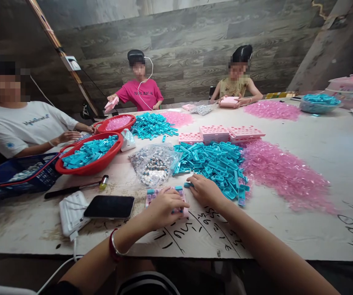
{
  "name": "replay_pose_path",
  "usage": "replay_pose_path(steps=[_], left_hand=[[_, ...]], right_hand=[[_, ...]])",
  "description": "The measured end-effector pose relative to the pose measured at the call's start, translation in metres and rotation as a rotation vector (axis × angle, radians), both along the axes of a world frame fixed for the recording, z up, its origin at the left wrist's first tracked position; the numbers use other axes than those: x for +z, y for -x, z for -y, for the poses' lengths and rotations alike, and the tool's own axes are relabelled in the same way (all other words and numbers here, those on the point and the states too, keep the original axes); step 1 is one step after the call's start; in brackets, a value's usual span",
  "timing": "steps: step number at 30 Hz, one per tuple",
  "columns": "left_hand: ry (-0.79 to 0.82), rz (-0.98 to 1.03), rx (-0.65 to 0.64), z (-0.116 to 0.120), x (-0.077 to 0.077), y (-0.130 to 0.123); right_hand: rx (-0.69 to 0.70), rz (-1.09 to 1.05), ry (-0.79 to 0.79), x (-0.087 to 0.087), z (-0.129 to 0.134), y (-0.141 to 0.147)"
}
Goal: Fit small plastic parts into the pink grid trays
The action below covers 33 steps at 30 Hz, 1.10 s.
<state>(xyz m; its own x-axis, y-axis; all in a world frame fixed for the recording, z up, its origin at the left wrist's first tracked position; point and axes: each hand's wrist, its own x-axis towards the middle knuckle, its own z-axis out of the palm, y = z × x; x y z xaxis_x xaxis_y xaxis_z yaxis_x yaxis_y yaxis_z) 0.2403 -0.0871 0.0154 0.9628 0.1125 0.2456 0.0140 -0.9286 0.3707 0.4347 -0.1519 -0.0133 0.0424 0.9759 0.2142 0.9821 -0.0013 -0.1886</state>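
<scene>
The left hand (pixel 166 206) lies over a pink compartment frame (pixel 150 199), fingers slightly apart and gently bent, perhaps to keep it steady; the thumb is hidden, so I cannot tell whether it grips. The right hand (pixel 206 190) is narrow, its fingertips at a teal plastic piece (pixel 188 184) beside the frame; whether it is pinched or only touched, I cannot tell. The frame sits near the front edge of the bench (pixel 326 151), with teal pieces in it. Just beyond the right hand lies a teal heap (pixel 213 162), probably for a short reach, and a translucent pink heap (pixel 282 174) touches it. A clear plastic bag (pixel 153 166) of small parts lies behind the frame. A smartphone (pixel 109 206) and a white power bank (pixel 72 215) lie to the left, seemingly put aside. Farther off is a red basin (pixel 96 167) with more teal pieces.
</scene>
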Motion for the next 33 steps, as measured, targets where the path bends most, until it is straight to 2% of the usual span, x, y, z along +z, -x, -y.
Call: replay_pose_path(steps=[4,9,15,21,28,33], left_hand=[[0.050,0.050,0.020,0.002,-0.003,-0.002],[0.008,0.052,0.041,-0.005,-0.005,-0.003],[0.005,0.029,0.158,-0.019,-0.008,-0.003],[0.078,0.062,0.285,-0.017,0.003,-0.001],[0.071,0.053,0.210,-0.018,0.006,0.002],[0.057,0.029,0.228,-0.016,0.008,0.003]], right_hand=[[0.010,-0.011,-0.013,0.000,0.000,0.000],[0.030,-0.092,-0.054,0.003,0.001,-0.002],[0.212,-0.375,-0.148,0.014,0.004,-0.004],[0.348,-0.527,-0.130,0.014,0.004,-0.001],[0.505,-0.565,-0.153,0.007,0.002,0.010],[0.554,-0.539,-0.155,0.003,0.001,0.010]])
